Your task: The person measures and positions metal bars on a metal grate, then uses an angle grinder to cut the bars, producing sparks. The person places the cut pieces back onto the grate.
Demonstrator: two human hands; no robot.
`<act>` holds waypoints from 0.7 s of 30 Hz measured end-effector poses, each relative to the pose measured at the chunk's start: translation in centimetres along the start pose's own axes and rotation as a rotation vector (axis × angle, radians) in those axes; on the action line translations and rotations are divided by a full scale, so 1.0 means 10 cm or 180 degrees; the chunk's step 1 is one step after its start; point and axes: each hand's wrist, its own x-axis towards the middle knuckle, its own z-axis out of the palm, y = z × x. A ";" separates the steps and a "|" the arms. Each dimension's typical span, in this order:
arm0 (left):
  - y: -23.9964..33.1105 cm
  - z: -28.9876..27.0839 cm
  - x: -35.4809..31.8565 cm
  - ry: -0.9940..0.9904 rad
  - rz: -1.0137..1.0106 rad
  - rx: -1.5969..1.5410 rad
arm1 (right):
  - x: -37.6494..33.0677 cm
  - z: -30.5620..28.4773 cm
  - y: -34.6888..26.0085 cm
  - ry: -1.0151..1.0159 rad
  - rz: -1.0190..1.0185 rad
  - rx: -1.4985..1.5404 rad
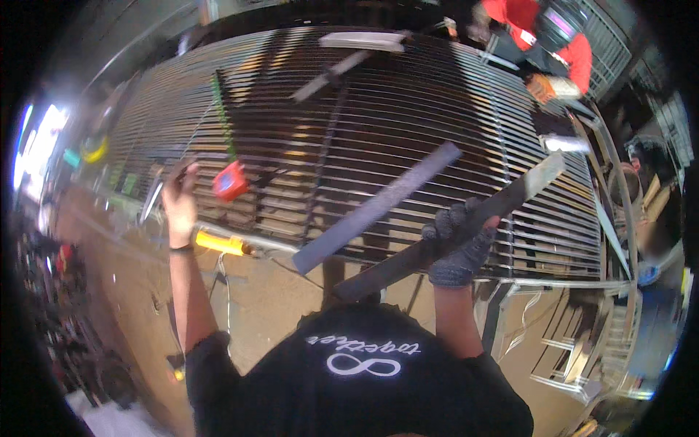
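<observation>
My right hand (459, 251), in a dark grey knitted glove, grips a long flat metal bar (397, 266) around its middle. The bar slants from near my chest up to the right, its far end pale. Beside it, a second flat metal bar (378, 207) lies on the slatted metal table (419, 120). My bare left hand (180, 200) is raised over the table's left front edge, thumb and fingers apart, with nothing visible in it. Close to its right is a red tape measure (231, 181), its green blade (223, 116) stretched away over the slats.
A yellow tool handle (220, 242) sits at the front edge, a cord hanging below. Two pale metal strips, one (362, 41) flat and one (331, 75) slanted, lie at the far side. A person in red sleeves (579, 62) and a dark mask works at the far right corner.
</observation>
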 end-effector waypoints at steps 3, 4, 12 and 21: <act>0.95 -0.19 -0.51 -0.0860 0.0576 -0.0304 | -0.15 0.60 0.57 -0.0835 0.0482 0.0128; 1.14 -0.41 -0.66 -0.1104 0.0720 -0.0516 | -0.24 0.84 0.87 -0.0942 0.0850 0.0259; 0.00 -2.36 -1.70 -0.1058 -0.1085 -0.1809 | -1.19 2.24 3.53 -0.4480 0.1069 -0.4470; -2.01 -3.99 -3.16 0.1472 -0.1267 -0.0411 | -2.73 2.39 6.02 -0.6277 0.1764 -0.4172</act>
